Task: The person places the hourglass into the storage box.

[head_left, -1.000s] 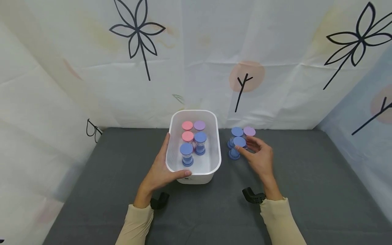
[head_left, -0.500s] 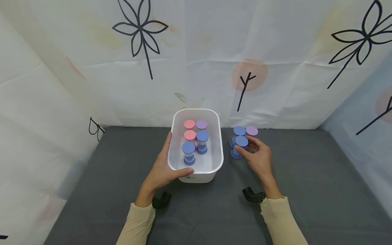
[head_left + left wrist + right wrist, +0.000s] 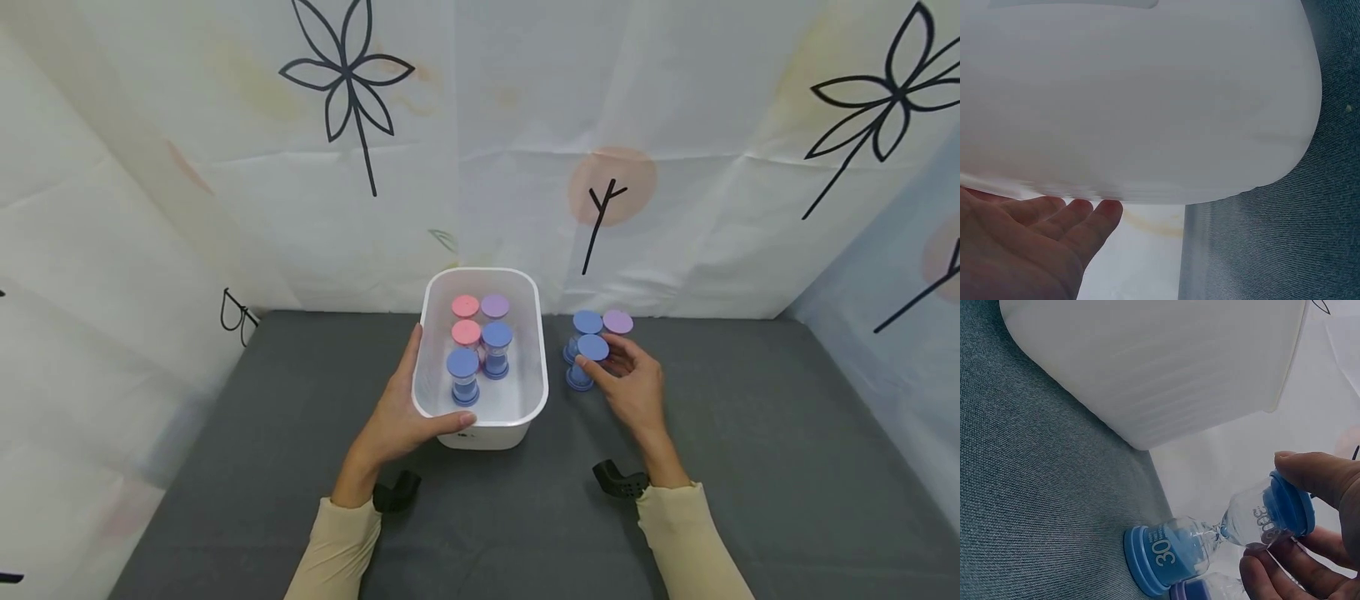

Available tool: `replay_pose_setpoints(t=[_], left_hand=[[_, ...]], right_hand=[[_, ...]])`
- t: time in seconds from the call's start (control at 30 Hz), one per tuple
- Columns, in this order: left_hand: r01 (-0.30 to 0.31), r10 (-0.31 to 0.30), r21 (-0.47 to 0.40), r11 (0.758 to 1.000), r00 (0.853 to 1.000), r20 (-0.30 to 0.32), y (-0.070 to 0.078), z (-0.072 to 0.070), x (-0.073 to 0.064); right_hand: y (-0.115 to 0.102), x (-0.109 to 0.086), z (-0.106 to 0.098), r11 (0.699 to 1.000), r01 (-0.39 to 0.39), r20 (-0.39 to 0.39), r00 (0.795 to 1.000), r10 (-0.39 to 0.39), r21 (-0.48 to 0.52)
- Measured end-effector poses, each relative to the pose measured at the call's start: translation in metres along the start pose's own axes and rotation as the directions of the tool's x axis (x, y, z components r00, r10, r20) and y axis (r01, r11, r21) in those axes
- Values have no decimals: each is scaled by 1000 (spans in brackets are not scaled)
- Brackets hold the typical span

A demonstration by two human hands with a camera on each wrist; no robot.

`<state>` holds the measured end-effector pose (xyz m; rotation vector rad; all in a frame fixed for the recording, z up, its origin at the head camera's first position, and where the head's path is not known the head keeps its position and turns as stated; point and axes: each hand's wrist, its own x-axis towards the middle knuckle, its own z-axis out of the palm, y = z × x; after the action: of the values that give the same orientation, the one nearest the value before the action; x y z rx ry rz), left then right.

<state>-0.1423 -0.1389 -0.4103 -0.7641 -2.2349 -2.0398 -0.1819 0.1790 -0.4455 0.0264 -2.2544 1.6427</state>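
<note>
My left hand (image 3: pixel 397 417) holds a white plastic bin (image 3: pixel 483 437) at its near left corner, thumb over the front rim and fingers along the left wall. In the left wrist view those fingertips touch the bin's side. Several sand timers with pink, purple and blue caps stand inside, a blue sand timer (image 3: pixel 463 377) nearest. Right of the bin, my right hand (image 3: pixel 636 387) pinches the top cap of another blue sand timer (image 3: pixel 1204 540), marked 30. Its base rests on the cloth. Right behind it stand a blue-capped timer (image 3: pixel 587 322) and a purple-capped timer (image 3: pixel 618 322).
A dark grey cloth (image 3: pixel 750 442) covers the table. Behind it hangs a pale fabric backdrop (image 3: pixel 510 208) with printed flowers, which also rises at both sides. Each wrist wears a black camera mount, the right mount (image 3: pixel 619 481) close above the cloth.
The whole scene has shifted slightly right in the head view. Both hands keep their holds on the bin and the blue sand timer.
</note>
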Motion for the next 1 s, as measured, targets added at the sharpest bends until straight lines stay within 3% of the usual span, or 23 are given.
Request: replay_pose_setpoints(t=[0.27, 0.7, 1.0], left_hand=[[-12, 12, -9, 1000, 1000, 8, -23, -3, -1], [-20, 20, -32, 999, 1000, 6, -22, -3, 0], [-31, 31, -30, 999, 999, 10, -23, -4, 0]], right_hand=[[1, -1, -1, 1000, 2, -3, 1000, -2, 5], [-3, 0, -1, 999, 27, -16, 1000, -27, 18], [-35, -7, -13, 990, 49, -26, 999, -46, 133]])
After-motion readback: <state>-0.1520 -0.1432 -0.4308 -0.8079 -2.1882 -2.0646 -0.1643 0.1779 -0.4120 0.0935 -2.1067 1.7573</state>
